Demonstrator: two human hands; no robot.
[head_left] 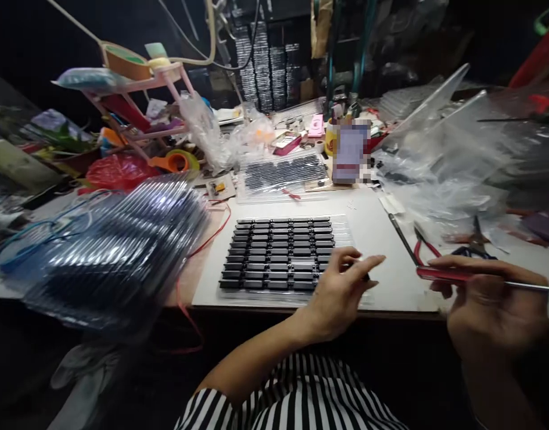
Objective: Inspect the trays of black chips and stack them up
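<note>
My left hand [335,292] is over the lower right corner of a clear plastic tray [346,230]. Its fingers are bent together around a small dark thing, too hidden to name. Rows of narrow black parts [261,254] fill most of the tray. Off to the right, my right hand [493,304] is wrapped round a slim tool with a red grip [442,273] and a long metal shaft. Just beyond that hand lie red-handled pliers [424,246] and a dark-handled cutting tool [477,242].
At left a tall slanting stack of clear trays [122,251] leans over the table edge. Behind the work tray lies another filled tray [283,170], beside a propped phone [349,152]. Plastic bags [440,173] heap up at right. A pink rack [140,89] stands back left.
</note>
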